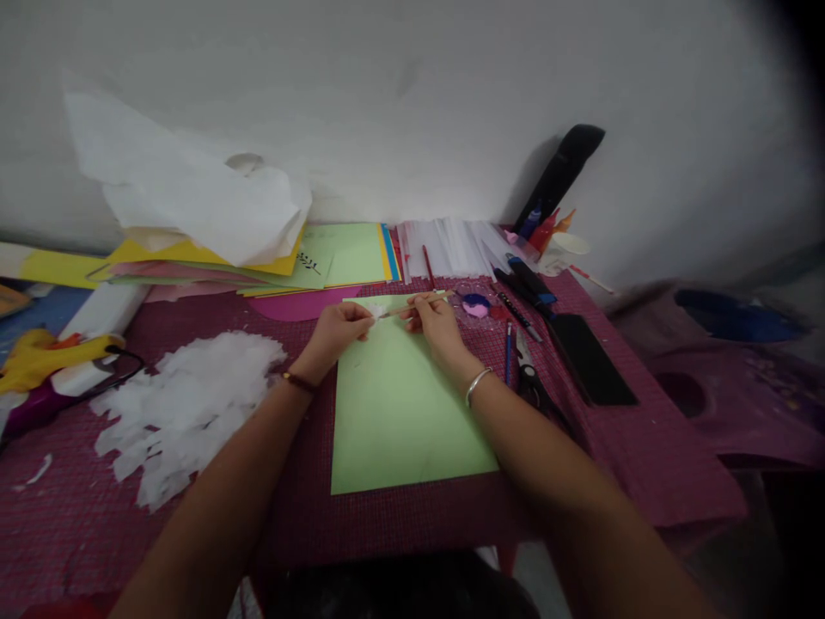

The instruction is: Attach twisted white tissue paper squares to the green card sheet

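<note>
My left hand (pixel 343 330) is closed in a pinch on a small white paper piece (pixel 377 311), over the top part of a light green sheet (pixel 406 404). In my right hand (pixel 433 320) is a thin, light-brown paintbrush (pixel 394 312), held between thumb and fingers. Its tip points left and meets or nearly meets the white piece; the exact contact is too small to make out. Just right of that hand lie blobs of blue and pink paint (pixel 475 308).
A heap of white paper scraps (pixel 199 395) lies left of the sheet. Stacked coloured papers (pixel 354 249) and clear sticks (pixel 455 245) are against the wall. Scissors (pixel 529 374), a blue pencil (pixel 509 354), a black phone-like slab (pixel 593 357) and a yellow glue gun (pixel 45 361) lie around.
</note>
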Available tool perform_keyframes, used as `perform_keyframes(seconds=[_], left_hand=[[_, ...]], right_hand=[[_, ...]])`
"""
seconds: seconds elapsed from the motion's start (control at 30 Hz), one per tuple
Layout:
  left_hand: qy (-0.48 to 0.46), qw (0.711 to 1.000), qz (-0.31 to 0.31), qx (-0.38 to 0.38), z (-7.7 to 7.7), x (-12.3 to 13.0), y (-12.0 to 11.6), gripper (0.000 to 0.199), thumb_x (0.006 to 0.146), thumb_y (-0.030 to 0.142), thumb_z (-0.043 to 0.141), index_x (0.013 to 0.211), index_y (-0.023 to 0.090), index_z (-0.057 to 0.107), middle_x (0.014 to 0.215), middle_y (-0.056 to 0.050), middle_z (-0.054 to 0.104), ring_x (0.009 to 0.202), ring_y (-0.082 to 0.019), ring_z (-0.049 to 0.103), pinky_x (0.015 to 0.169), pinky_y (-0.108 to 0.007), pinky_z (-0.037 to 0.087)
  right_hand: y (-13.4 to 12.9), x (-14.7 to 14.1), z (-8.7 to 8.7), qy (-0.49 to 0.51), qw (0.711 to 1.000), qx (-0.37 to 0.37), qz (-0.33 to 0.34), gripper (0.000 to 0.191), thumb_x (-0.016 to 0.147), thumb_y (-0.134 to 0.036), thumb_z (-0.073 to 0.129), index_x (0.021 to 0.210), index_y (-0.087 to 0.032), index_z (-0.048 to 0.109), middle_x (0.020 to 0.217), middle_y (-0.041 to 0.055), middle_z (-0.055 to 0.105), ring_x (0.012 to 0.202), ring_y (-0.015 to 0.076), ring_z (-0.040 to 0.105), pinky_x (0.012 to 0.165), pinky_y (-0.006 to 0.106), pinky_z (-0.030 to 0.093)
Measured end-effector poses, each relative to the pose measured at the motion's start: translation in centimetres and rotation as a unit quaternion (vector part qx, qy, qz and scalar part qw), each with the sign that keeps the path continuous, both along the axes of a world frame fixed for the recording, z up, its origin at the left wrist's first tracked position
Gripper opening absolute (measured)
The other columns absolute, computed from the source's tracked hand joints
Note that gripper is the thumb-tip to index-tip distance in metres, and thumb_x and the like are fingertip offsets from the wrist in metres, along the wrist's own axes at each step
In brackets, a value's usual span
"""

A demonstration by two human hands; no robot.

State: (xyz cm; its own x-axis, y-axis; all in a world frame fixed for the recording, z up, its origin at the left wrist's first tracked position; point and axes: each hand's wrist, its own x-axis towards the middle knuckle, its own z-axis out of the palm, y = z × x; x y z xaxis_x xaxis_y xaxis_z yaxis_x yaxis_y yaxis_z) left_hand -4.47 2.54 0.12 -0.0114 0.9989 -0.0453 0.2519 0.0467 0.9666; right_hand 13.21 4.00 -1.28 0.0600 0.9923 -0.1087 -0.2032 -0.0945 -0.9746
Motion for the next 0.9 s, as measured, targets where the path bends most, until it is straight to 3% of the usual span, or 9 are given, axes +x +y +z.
perform_keyframes(seconds=[0.17, 0.37, 0.9], left_hand=[[0.095, 0.995, 0.032, 0.028, -0.5, 0.7, 0.6, 0.005, 0.062, 0.020, 0.064, 0.060, 0.016, 0.062, 0.053, 0.001, 0.057, 0.047, -0.009, 0.044, 0.046, -0.022, 0.032], [0.099, 0.994, 0.036, 0.039, -0.8, 0.7, 0.8, 0.006, 0.064, 0.020, 0.063, 0.060, 0.016, 0.061, 0.053, 0.002, 0.055, 0.048, -0.009, 0.043, 0.048, -0.023, 0.031], [0.073, 0.992, 0.081, 0.060, -1.5, 0.6, 0.5, 0.010, 0.072, 0.026, 0.059, 0.067, 0.017, 0.060, 0.051, 0.003, 0.050, 0.045, -0.010, 0.043, 0.047, -0.023, 0.032]], right_hand=[[-0.1, 0.2, 0.1, 0.017, 0.999, 0.010, -0.027, 0.011, 0.083, -0.029, 0.050, 0.079, -0.019, 0.055, 0.056, -0.0032, 0.062, 0.039, 0.0089, 0.052, 0.042, 0.021, 0.044], [-0.3, 0.2, -0.1, 0.025, 0.999, 0.008, -0.035, 0.010, 0.082, -0.028, 0.051, 0.077, -0.020, 0.054, 0.052, -0.0040, 0.059, 0.040, 0.0096, 0.052, 0.043, 0.021, 0.044], [-1.6, -0.4, -0.2, -0.109, 0.988, 0.112, 0.004, 0.015, 0.087, -0.032, 0.049, 0.082, -0.020, 0.057, 0.062, -0.0033, 0.059, 0.048, 0.0095, 0.055, 0.049, 0.022, 0.044]])
